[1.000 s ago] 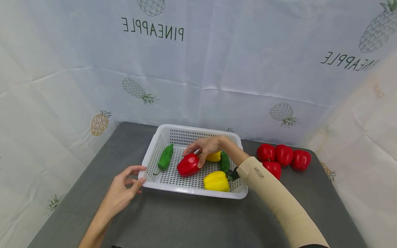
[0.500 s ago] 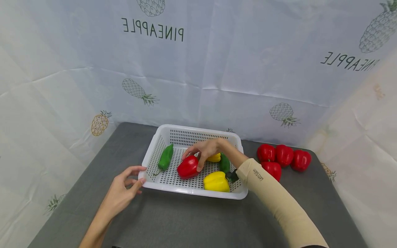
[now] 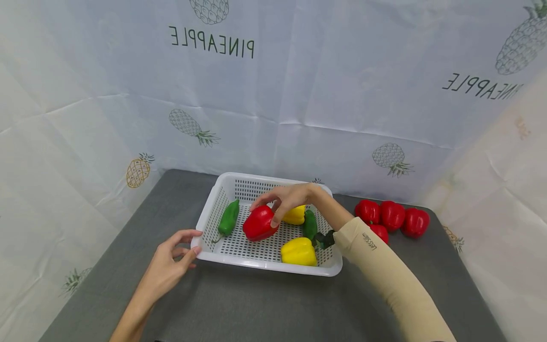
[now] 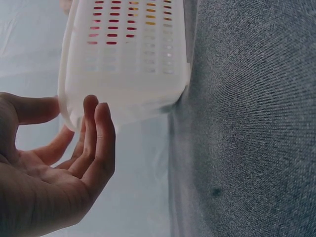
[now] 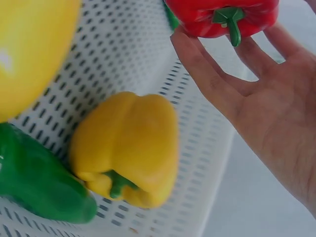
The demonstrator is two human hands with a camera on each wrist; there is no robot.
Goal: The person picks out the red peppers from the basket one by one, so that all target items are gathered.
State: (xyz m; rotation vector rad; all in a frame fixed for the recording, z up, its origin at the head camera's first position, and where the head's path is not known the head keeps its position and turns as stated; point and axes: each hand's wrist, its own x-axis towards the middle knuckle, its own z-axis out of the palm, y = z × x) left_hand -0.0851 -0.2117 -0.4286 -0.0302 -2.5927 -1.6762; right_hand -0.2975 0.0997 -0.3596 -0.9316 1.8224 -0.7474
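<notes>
My right hand (image 3: 287,198) grips a red bell pepper (image 3: 258,224) over the middle of a white perforated basket (image 3: 265,268). In the right wrist view the pepper's green stem (image 5: 232,22) points towards the camera, with the fingers (image 5: 197,59) around its side. My left hand (image 3: 171,259) pinches the basket's front left corner, thumb and fingertips at the rim, as the left wrist view also shows. Inside the basket lie a long green pepper (image 3: 229,217) on the left, two yellow bell peppers, one in front (image 3: 299,251) and one behind (image 3: 295,216), and another green pepper (image 3: 309,224).
Several red bell peppers (image 3: 414,222) sit grouped on the grey table (image 3: 265,308) to the right of the basket, partly behind the right sleeve (image 3: 384,275). A white curtain (image 3: 273,95) printed with pineapples hangs behind the table and at its sides.
The right hand and the red bell pepper dipped slightly, then rose a little and shifted away from me since half a second ago. The left hand and the basket have stayed put.
</notes>
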